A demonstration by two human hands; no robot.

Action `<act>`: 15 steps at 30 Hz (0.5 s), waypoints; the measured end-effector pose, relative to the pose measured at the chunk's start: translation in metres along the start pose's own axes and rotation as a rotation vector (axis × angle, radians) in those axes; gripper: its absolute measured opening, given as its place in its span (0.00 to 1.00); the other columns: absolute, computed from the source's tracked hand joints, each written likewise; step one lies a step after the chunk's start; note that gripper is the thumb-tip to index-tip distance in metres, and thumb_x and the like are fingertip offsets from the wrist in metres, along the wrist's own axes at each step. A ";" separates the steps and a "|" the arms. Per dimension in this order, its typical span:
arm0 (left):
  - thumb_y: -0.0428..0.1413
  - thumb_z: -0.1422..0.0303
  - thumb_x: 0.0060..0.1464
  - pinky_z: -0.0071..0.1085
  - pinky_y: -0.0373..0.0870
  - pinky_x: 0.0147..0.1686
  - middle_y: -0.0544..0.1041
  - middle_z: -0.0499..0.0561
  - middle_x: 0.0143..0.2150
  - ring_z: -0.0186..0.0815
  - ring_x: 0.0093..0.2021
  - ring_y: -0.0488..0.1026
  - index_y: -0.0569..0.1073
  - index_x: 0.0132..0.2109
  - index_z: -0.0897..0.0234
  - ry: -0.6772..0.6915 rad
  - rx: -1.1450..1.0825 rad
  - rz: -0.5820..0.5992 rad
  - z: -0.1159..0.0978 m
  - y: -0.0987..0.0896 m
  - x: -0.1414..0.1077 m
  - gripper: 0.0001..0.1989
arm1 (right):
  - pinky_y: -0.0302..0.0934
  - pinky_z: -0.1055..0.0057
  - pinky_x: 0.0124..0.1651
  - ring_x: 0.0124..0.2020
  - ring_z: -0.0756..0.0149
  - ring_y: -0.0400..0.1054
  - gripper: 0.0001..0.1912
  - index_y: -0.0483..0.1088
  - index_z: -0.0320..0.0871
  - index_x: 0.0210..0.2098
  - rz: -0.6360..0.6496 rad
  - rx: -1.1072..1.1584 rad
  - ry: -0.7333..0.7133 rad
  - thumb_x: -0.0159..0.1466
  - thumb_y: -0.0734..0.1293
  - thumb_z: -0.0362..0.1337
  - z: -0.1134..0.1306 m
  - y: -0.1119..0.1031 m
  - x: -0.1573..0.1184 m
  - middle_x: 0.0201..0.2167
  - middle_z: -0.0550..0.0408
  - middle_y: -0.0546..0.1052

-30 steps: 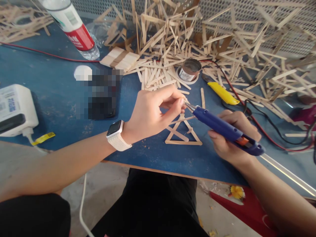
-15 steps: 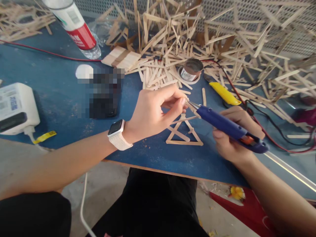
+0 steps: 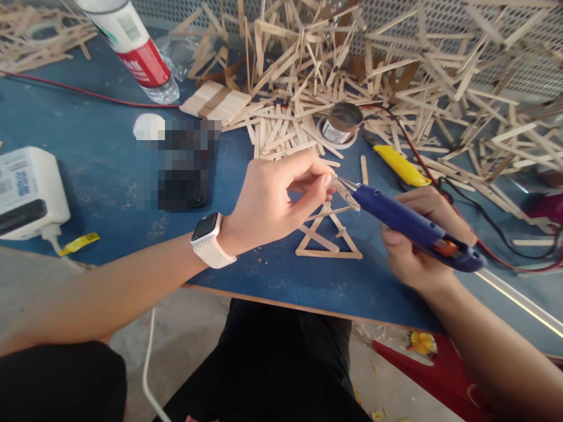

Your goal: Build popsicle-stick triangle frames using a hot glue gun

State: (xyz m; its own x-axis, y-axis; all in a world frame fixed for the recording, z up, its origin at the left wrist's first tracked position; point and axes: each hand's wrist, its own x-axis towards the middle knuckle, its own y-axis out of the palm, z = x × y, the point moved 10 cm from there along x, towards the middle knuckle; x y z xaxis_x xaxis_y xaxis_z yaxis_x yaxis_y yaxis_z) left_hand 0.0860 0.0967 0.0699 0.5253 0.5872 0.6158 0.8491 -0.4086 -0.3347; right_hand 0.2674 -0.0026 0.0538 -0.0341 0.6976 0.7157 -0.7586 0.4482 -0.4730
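My left hand [image 3: 272, 196], with a white watch on the wrist, pinches a short wooden stick [image 3: 341, 190] just above the table. My right hand [image 3: 417, 246] grips a blue glue gun [image 3: 409, 225] whose metal nozzle touches the stick's end by my left fingertips. Directly under both lies a flat triangular frame of wooden sticks [image 3: 328, 237] on the blue table [image 3: 109, 170].
A big heap of loose and glued sticks [image 3: 396, 70] fills the far side. Near it stand a small tin [image 3: 342, 122], a yellow knife [image 3: 399, 165] and a plastic bottle [image 3: 136, 50]. A white power adapter [image 3: 26, 193] sits at left. Red and black cables [image 3: 479, 234] run at right.
Both hands stay nearly in place. The glue gun has shifted slightly right, its nozzle still at the stick in my left fingers.
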 end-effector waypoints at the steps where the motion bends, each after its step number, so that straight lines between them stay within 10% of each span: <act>1: 0.58 0.75 0.73 0.18 0.82 0.40 0.87 0.52 0.38 0.27 0.37 0.86 0.80 0.43 0.72 -0.002 -0.002 0.003 0.000 0.000 0.000 0.08 | 0.63 0.56 0.32 0.31 0.57 0.71 0.04 0.74 0.51 0.41 0.000 0.001 0.002 0.69 0.73 0.40 0.000 0.000 0.000 0.33 0.54 0.78; 15: 0.59 0.73 0.73 0.21 0.85 0.38 0.87 0.49 0.38 0.30 0.38 0.88 0.79 0.42 0.65 -0.005 -0.016 -0.007 0.004 0.001 0.000 0.07 | 0.62 0.55 0.35 0.31 0.56 0.72 0.19 0.74 0.50 0.35 -0.130 -0.023 -0.001 0.72 0.71 0.58 0.002 -0.011 0.006 0.29 0.54 0.76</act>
State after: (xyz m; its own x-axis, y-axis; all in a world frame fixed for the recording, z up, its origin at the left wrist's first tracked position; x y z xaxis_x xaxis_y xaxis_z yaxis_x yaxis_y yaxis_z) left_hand 0.0869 0.0987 0.0669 0.5198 0.5931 0.6148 0.8517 -0.4156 -0.3192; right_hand 0.2745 -0.0042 0.0645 0.0624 0.6322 0.7723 -0.7412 0.5475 -0.3883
